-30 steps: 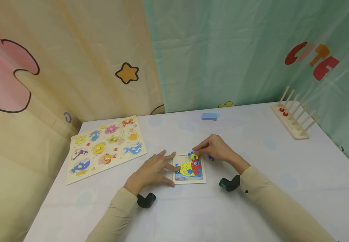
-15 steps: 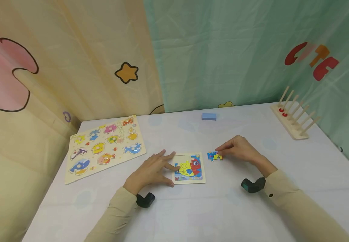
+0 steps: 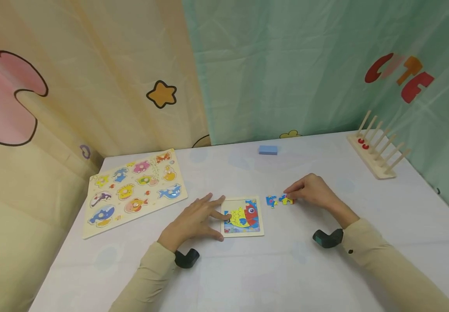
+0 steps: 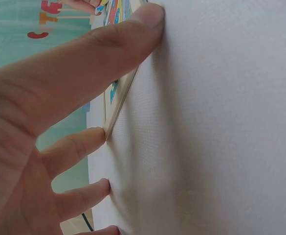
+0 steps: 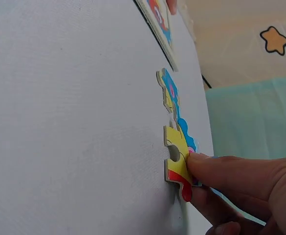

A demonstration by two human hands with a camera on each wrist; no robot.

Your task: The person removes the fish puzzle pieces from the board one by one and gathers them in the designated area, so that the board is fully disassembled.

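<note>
My left hand lies with fingers spread at the left side of a small framed jigsaw puzzle of a yellow and red fish. One fingertip rests on the puzzle, and the thumb is at its near edge. To the right, my right hand pinches a jigsaw piece in yellow, blue and red between thumb and fingers, tilted close over the table. A second jigsaw piece, mostly blue, lies between that one and the frame. Bare backing shows along the frame's upper left part.
At the left lies a large wooden peg puzzle board with sea animals. A blue block sits near the back edge. Far right stands a wooden peg rack with red beads. Curtains hang behind the table.
My right hand has moved right, from over the puzzle's top edge to beyond the loose piece. Over the last half second its piece slid slightly right, widening the gap. My left hand stayed put.
</note>
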